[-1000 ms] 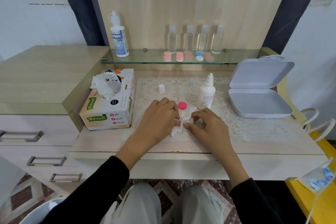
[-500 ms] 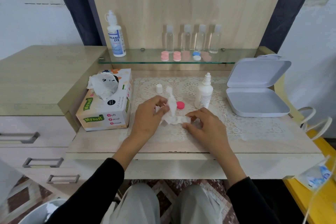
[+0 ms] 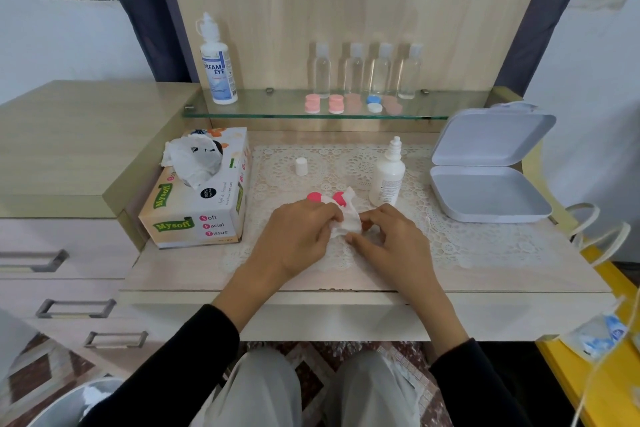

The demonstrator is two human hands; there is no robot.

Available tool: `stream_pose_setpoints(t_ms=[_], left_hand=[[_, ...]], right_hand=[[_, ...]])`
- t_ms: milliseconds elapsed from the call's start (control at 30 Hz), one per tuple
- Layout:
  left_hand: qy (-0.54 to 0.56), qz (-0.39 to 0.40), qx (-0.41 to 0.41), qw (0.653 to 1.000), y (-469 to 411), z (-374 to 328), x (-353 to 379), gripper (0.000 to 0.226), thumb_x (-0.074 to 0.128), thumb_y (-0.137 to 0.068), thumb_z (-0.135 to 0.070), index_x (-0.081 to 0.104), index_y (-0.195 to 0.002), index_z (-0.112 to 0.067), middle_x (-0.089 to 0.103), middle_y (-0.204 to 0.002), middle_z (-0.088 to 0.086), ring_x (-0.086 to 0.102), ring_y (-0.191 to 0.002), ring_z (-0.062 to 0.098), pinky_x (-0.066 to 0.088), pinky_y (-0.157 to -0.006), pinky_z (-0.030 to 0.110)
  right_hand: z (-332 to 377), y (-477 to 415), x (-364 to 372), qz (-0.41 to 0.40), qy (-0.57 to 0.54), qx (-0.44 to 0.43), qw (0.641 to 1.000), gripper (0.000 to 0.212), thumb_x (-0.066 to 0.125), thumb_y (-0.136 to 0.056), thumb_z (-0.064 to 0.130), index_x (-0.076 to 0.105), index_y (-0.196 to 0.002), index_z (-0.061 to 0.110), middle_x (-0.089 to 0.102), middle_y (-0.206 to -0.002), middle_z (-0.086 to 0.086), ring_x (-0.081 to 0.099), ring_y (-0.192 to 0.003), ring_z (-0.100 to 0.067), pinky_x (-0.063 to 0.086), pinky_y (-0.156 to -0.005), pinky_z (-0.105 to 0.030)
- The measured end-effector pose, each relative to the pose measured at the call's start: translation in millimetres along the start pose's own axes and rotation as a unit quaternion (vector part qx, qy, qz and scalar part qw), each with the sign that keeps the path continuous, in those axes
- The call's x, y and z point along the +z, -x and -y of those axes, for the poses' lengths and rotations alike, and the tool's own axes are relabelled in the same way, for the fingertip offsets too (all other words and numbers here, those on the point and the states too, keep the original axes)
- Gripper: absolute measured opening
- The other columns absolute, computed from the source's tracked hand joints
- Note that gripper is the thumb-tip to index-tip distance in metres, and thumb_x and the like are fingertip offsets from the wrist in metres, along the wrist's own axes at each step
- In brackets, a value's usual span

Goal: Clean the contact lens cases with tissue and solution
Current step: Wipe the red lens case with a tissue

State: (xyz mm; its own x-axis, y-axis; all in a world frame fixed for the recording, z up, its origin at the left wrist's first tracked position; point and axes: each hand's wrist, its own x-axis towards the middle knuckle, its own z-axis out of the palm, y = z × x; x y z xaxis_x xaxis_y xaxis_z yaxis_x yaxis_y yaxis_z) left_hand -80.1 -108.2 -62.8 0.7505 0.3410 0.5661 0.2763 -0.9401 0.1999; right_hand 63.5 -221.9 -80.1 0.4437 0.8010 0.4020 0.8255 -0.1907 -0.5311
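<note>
Lowered tissue (image 3: 348,222); case (image 3: 314,197) lengthwise left-right

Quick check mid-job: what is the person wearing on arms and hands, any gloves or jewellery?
Black long sleeves cover both arms, left sleeve and right sleeve, ending partway up the forearms. The left hand and right hand are bare: no gloves, rings or watch show.

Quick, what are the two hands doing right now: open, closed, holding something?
Left hand: closed, gripping the crumpled tissue.
Right hand: closed, pinching the other side of the same tissue.
</note>
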Motion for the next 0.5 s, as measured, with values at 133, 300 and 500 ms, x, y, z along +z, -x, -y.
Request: stream_pose_setpoints(t_ms=[133,300,500], left_hand=[[0.015,-0.005,0.013,1.000,9,-2,-4,0.026,0.052,-0.088,-0.037,0.069,-0.097,-0.019,0.072,-0.085,-0.004,0.068,-0.073,0.017,0.053,-0.056,0.035],[-0.016,0.012,0.012,1.000,13,0,-2,0.020,0.060,-0.085,-0.029,0.066,-0.102,-0.023,0.067,-0.094,-0.002,0.064,-0.087,0.017,0.054,-0.055,0.034],[0.003,0.064,-0.045,0.997,2,-4,-6,0.017,0.061,-0.088,-0.018,0.061,-0.103,-0.026,0.059,-0.093,-0.003,0.057,-0.092,0.015,0.050,-0.065,0.037]], right_hand=[[1,0,0,-0.007,-0.007,0.000,1.000,0.023,0.073,-0.079,0.040,0.069,-0.098,0.028,0.056,-0.088,0.014,0.046,-0.076,-0.001,0.027,-0.055,-0.016],[0,0,0,-0.008,-0.006,-0.002,1.000,0.027,0.073,-0.079,0.040,0.069,-0.103,0.027,0.058,-0.091,0.015,0.047,-0.079,-0.001,0.029,-0.056,-0.014],[0,1,0,-0.003,0.000,-0.004,1.000,0.029,0.072,-0.080,0.041,0.069,-0.105,0.027,0.057,-0.092,0.014,0.048,-0.079,-0.003,0.029,-0.056,-0.015]])
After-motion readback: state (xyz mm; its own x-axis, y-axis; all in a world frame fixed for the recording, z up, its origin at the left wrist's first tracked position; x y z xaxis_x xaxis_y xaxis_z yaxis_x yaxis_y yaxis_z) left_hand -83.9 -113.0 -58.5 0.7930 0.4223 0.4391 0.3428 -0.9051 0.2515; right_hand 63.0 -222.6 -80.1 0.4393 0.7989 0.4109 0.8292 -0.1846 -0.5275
